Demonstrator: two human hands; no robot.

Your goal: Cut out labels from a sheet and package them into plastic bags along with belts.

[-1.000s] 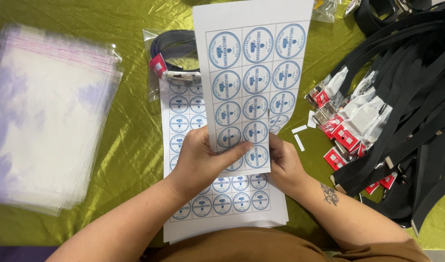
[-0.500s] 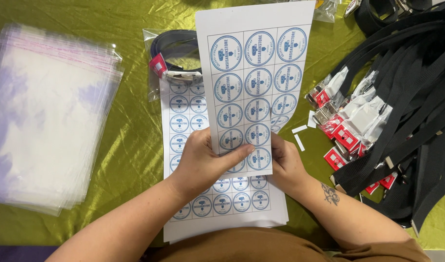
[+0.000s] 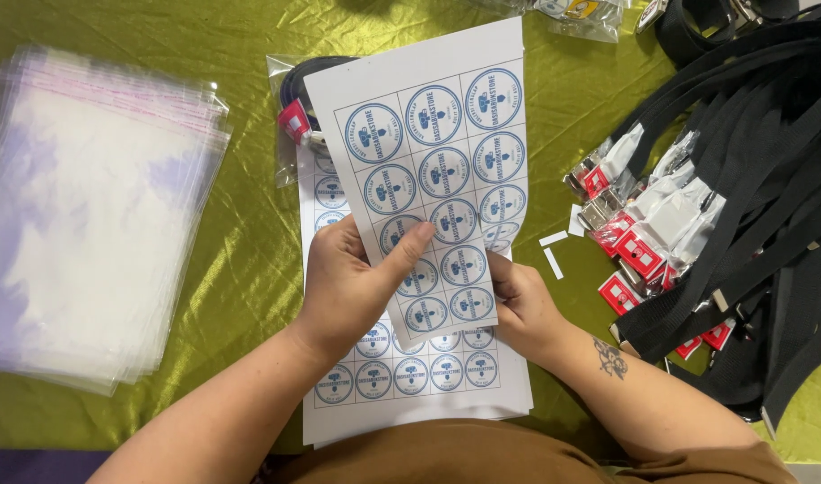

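My left hand (image 3: 352, 282) and my right hand (image 3: 522, 305) both hold a white sheet of round blue stickers (image 3: 433, 152), lifted and tilted. The left thumb presses on the sheet's lower left; the right hand grips its lower right edge. Below it lies a stack of more sticker sheets (image 3: 428, 385) on the green cloth (image 3: 249, 233). A bagged black belt (image 3: 294, 94) lies partly hidden behind the raised sheet.
A thick pile of clear plastic bags (image 3: 88, 215) lies at the left. At the right is a heap of black belts with red-tagged buckles (image 3: 697, 224). Two small white paper strips (image 3: 554, 251) lie beside the sheets. More bagged items (image 3: 580, 11) sit at the top edge.
The lifted sticker sheet has tilted and shifted a little to the left. Both hands stay gripping its lower part.
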